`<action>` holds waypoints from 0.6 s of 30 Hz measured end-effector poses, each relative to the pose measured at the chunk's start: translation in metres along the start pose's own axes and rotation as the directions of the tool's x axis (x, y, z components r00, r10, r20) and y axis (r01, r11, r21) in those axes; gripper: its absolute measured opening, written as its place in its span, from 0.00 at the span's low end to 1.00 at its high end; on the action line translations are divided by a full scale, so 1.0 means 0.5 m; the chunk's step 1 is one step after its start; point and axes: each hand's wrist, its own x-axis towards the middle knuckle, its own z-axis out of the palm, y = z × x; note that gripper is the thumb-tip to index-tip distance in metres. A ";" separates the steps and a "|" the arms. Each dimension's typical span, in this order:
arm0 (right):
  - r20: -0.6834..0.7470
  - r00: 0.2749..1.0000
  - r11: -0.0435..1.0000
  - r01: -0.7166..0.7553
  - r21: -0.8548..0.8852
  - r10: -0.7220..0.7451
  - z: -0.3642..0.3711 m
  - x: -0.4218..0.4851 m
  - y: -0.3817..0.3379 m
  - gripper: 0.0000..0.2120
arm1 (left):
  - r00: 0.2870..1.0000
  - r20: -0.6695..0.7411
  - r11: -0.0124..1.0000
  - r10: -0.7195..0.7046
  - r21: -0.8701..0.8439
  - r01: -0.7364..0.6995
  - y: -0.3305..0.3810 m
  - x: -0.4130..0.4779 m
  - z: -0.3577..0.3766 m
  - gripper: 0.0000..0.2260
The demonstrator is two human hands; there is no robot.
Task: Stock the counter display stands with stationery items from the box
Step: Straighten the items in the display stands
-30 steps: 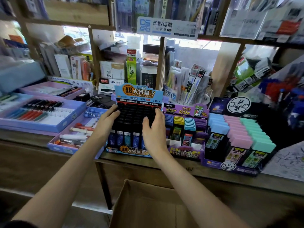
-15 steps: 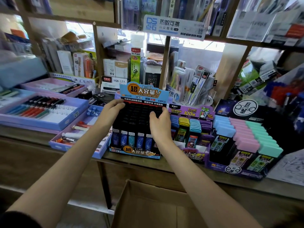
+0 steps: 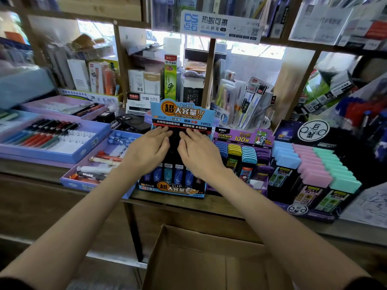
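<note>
A blue display stand (image 3: pixel 180 114) of black-capped pencil-lead cases (image 3: pixel 167 174) stands at the counter's front edge, its header card upright at the back. My left hand (image 3: pixel 146 151) and my right hand (image 3: pixel 199 153) lie side by side, fingers straight, flat on top of the cases' black caps. The brown cardboard box (image 3: pixel 188 258) sits open below the counter, between my forearms; its inside is not visible.
A purple lead stand (image 3: pixel 243 139) and a black stand of pastel-capped cases (image 3: pixel 314 164) flank the right. Purple pen trays (image 3: pixel 88 176) lie on the left. A phone (image 3: pixel 134 122) lies behind. Shelves of packaged stationery (image 3: pixel 146 80) rise at the back.
Both hands have moved from the sides of the blue stand inward onto the tops of the lead cases. The stand itself has stayed where it was.
</note>
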 end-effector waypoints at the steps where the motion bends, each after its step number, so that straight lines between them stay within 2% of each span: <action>1: -0.017 1.000 1.000 0.000 -0.004 0.000 0.004 0.000 -0.001 0.22 | 0.999 -0.032 1.000 -0.003 0.001 0.003 0.002 -0.001 0.003 0.17; 6: -0.017 1.000 0.999 -0.025 0.044 0.026 0.008 0.004 -0.003 0.22 | 0.998 -0.035 0.996 -0.055 -0.066 0.052 0.007 0.005 0.003 0.15; 10: 0.060 0.998 0.982 -0.018 0.190 0.007 -0.027 -0.006 0.007 0.24 | 0.997 -0.072 0.990 0.033 0.139 -0.023 0.019 0.001 -0.015 0.14; 14: -0.084 0.996 0.951 0.019 0.309 0.007 -0.097 -0.072 0.071 0.18 | 0.980 -0.153 0.980 0.129 0.171 -0.103 0.062 -0.010 -0.033 0.13; 16: -0.147 0.989 0.955 0.027 0.296 0.017 -0.135 -0.122 0.124 0.14 | 0.972 -0.148 0.975 0.181 0.158 -0.158 0.093 -0.011 -0.035 0.12; 18: -0.141 0.989 0.965 -0.003 0.261 0.041 -0.166 -0.164 0.182 0.12 | 0.964 -0.114 0.963 0.242 0.152 -0.224 0.134 -0.012 -0.030 0.11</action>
